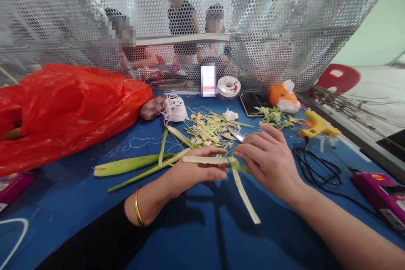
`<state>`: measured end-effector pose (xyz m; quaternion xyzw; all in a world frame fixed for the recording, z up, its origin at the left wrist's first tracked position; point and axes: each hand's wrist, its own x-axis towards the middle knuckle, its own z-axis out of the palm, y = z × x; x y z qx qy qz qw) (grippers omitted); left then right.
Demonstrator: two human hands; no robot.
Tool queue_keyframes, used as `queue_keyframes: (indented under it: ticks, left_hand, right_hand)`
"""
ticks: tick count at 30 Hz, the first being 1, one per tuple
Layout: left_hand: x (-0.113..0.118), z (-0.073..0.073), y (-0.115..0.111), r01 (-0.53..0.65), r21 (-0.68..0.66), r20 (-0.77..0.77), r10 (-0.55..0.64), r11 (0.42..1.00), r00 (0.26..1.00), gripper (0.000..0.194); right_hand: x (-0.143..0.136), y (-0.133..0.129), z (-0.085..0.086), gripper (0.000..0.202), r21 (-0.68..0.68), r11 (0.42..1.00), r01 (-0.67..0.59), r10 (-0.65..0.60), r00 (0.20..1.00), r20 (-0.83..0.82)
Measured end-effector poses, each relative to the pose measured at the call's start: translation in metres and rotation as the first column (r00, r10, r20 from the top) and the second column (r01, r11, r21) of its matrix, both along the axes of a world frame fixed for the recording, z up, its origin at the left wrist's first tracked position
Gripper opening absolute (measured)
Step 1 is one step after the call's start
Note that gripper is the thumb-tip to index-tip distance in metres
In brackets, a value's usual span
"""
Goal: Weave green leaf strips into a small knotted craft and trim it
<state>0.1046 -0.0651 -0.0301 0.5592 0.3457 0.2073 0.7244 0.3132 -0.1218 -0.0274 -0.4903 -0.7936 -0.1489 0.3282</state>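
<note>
A small woven piece of leaf strips [234,163], pale green and folded at its middle, is held between my two hands above the blue table. One pale strip points left across my left hand [198,166], and another hangs down toward the front. The left fingers and thumb close round the piece from the left. From the other side, my right hand [268,158] pinches it, its fingertips partly hiding it. Just behind the right fingers lie scissors [236,134], partly covered. Long green leaves [126,164] rest left of my hands.
Leaf scraps [207,128] and a ball of white string [175,109] lie behind my hands. A red plastic bag [76,114] fills the left. On the right are a yellow glue gun [319,125], its black cord, and a purple power strip [379,196]. People sit behind a perforated screen [253,17].
</note>
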Motion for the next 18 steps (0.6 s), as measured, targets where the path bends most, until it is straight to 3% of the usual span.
queue_keyframes:
  ticks: [3, 6, 9, 12, 14, 16, 18]
  left_hand:
    - [0.0065, -0.0096, -0.0071, -0.21, -0.058, -0.07, 0.206, 0.976, 0.976, 0.039]
    - [0.0077, -0.0126, -0.0083, -0.227, -0.051, -0.062, 0.224, 0.973, 0.973, 0.042]
    - [0.007, -0.0116, -0.0066, -0.201, 0.156, -0.047, 0.211, 0.967, 0.976, 0.023]
    - [0.0053, -0.01, -0.0048, -0.216, 0.436, -0.098, 0.285, 0.874, 0.954, 0.017]
    - [0.0046, -0.0094, -0.0049, -0.22, 0.501, -0.101, 0.309, 0.837, 0.946, 0.019]
    - [0.0051, -0.0091, -0.0068, -0.23, 0.408, -0.058, 0.277, 0.883, 0.959, 0.022]
    - [0.007, -0.0087, -0.0105, -0.219, 0.202, 0.015, 0.22, 0.955, 0.975, 0.031]
  right_hand:
    - [-0.0021, -0.0004, -0.0029, 0.019, 0.06, 0.997, 0.049, -0.05, 0.999, 0.018]
    - [-0.0023, -0.0006, -0.004, 0.015, 0.118, 0.992, 0.048, -0.055, 0.997, 0.053]
    - [-0.0026, -0.001, -0.004, 0.015, 0.147, 0.987, 0.057, -0.07, 0.994, 0.085]
    - [-0.0029, -0.0014, -0.0033, 0.016, 0.178, 0.981, 0.076, -0.097, 0.989, 0.114]
    - [-0.0028, -0.0017, -0.0028, 0.014, 0.193, 0.978, 0.078, -0.105, 0.985, 0.136]
    - [-0.0028, -0.0018, -0.0032, 0.012, 0.202, 0.977, 0.074, -0.106, 0.982, 0.153]
    - [-0.0033, -0.0018, -0.0047, 0.011, 0.206, 0.976, 0.065, -0.1, 0.982, 0.162]
